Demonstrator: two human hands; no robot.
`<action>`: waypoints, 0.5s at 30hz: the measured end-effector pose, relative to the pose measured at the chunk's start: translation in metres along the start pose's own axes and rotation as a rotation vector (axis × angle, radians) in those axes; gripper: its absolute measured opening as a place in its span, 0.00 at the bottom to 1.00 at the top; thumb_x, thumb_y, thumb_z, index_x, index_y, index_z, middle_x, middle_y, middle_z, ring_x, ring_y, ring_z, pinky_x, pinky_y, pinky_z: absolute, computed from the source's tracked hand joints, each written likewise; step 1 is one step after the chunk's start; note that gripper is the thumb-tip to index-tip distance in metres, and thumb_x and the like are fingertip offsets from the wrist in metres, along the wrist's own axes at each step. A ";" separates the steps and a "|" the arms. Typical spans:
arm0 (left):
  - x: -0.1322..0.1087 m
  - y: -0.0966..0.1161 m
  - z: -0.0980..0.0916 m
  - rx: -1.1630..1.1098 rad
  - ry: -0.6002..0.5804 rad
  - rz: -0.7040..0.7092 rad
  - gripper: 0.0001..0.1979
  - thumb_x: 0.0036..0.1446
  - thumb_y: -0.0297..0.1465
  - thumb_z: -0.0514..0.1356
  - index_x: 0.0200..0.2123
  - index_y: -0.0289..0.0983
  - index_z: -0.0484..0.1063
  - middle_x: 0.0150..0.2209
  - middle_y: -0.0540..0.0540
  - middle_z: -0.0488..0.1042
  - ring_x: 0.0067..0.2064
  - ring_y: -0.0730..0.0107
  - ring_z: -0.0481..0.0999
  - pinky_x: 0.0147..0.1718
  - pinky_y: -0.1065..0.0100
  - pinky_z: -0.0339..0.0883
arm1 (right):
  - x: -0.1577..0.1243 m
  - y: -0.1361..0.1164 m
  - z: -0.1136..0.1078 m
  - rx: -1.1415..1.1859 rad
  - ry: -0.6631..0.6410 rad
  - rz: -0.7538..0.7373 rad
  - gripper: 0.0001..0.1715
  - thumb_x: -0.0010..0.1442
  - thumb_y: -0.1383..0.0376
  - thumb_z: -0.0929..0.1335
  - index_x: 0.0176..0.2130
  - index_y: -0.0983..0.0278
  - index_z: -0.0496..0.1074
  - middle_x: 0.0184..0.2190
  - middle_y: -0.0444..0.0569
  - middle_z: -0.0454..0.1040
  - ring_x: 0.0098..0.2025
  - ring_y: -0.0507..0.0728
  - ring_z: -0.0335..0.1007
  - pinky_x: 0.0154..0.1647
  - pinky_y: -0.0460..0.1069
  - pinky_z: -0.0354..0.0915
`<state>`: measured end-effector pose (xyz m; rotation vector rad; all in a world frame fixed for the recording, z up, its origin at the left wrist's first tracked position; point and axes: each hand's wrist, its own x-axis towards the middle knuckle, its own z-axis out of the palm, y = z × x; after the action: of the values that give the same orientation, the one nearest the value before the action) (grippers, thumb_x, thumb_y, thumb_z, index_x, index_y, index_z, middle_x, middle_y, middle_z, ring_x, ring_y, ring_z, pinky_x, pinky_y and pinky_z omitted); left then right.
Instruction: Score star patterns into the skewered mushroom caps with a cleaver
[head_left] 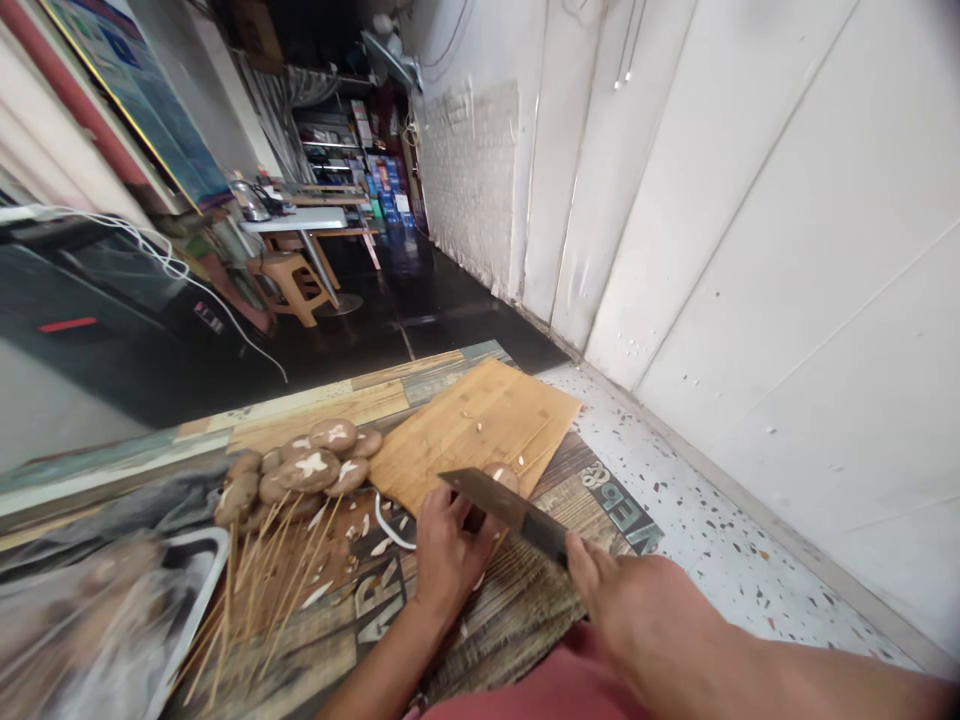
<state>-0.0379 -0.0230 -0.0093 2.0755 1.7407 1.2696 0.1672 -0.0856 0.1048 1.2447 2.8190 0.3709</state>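
My right hand (637,600) is closed round the dark handle of a kitchen knife (487,497), whose broad blade points left over the wooden cutting board (465,425). At the board's near edge, my left hand (450,545) has its fingers curled round a mushroom (501,474), which the blade partly hides. Left of the board lies a pile of brown mushrooms (309,468), several with pale crosses cut into their caps. Thin wooden skewers (281,575) stick out from the pile toward me. Pale mushroom scraps (381,547) are scattered beside my left hand.
A white-rimmed tray (202,570) with a clear plastic bag (112,640) stands at the lower left, near dark cloth (150,510). Beyond the wood-patterned table (525,610) are a plastic stool (292,285), a small table (300,220) and a white wall (750,250) on the right.
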 end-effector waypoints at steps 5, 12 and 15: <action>0.002 -0.003 0.001 0.031 0.000 -0.020 0.15 0.56 0.35 0.59 0.45 0.37 0.75 0.44 0.41 0.72 0.47 0.58 0.71 0.48 0.54 0.67 | -0.007 0.058 -0.020 0.734 -0.122 0.346 0.16 0.66 0.64 0.55 0.33 0.62 0.67 0.16 0.45 0.70 0.18 0.54 0.67 0.22 0.48 0.63; 0.003 -0.005 0.000 0.033 -0.005 -0.018 0.15 0.56 0.34 0.59 0.45 0.38 0.76 0.45 0.41 0.72 0.48 0.58 0.71 0.50 0.53 0.67 | -0.008 0.086 0.008 1.395 -0.373 0.532 0.12 0.65 0.59 0.60 0.29 0.60 0.58 0.10 0.35 0.64 0.11 0.48 0.56 0.14 0.42 0.51; 0.003 -0.005 -0.001 0.050 -0.018 -0.020 0.15 0.56 0.34 0.59 0.46 0.38 0.75 0.45 0.41 0.73 0.48 0.57 0.71 0.50 0.53 0.66 | -0.011 0.084 0.017 1.464 -0.371 0.521 0.12 0.65 0.60 0.60 0.30 0.60 0.58 0.09 0.34 0.63 0.11 0.47 0.56 0.14 0.41 0.50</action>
<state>-0.0422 -0.0192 -0.0099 2.0843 1.7983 1.2109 0.2374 -0.0355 0.1072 1.7949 2.1050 -1.9695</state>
